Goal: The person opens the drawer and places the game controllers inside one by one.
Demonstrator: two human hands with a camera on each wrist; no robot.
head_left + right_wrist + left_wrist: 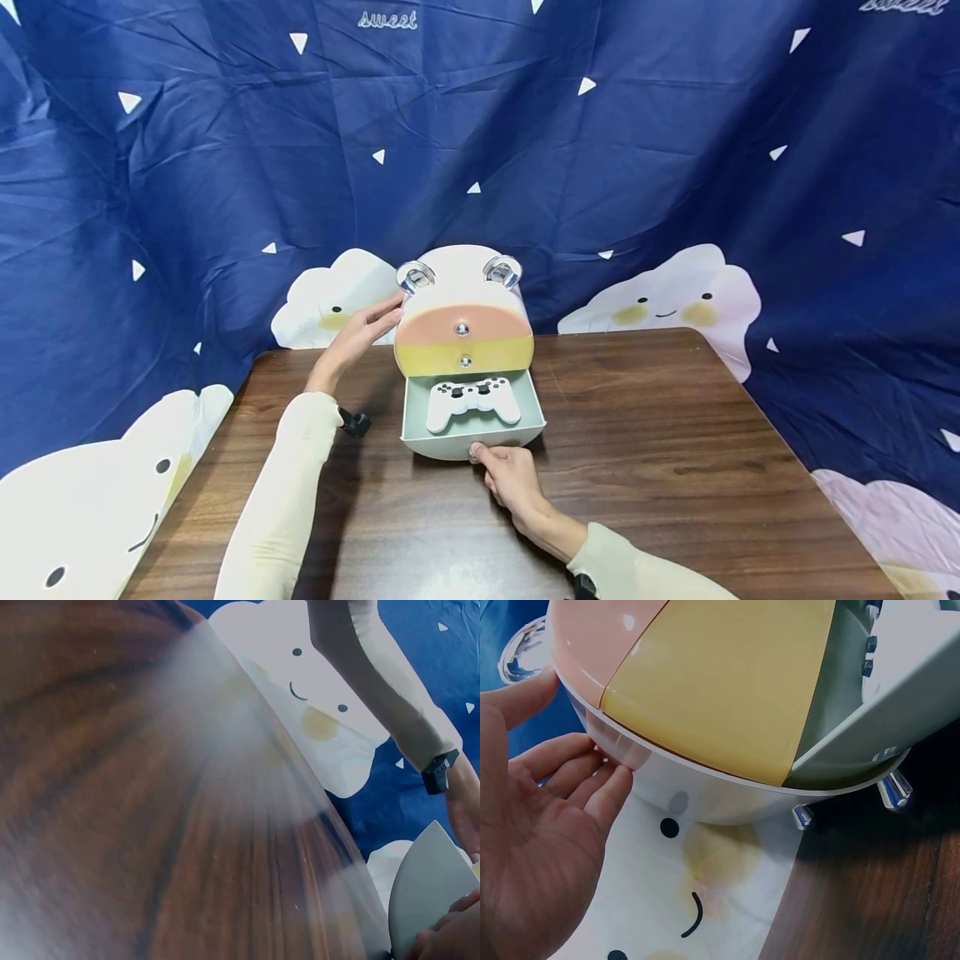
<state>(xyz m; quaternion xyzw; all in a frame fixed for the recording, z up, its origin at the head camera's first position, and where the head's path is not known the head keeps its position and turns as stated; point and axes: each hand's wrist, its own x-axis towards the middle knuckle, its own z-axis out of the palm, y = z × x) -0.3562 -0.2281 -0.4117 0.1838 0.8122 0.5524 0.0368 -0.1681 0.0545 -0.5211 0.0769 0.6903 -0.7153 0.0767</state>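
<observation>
A small rounded drawer box (465, 279) with two silver ring-like ears stands on the table. Its orange drawer (431, 325) and yellow drawer (427, 358) are closed, each with a round silver knob. The pale green bottom drawer (442, 450) is pulled out, and a white game controller (474, 398) lies inside it. My right hand (513, 479) pinches the green drawer's knob (474, 451) between thumb and fingers. My left hand (362, 333) touches the box's left side with relaxed fingers; in the left wrist view, the fingertips (619, 780) meet its white wall.
Beneath everything is a dark brown wooden table (637, 450). A blue curtain (480, 125) with white triangles and smiling clouds hangs behind it. The box has short silver feet (895, 790). Both wrists wear black devices (355, 422).
</observation>
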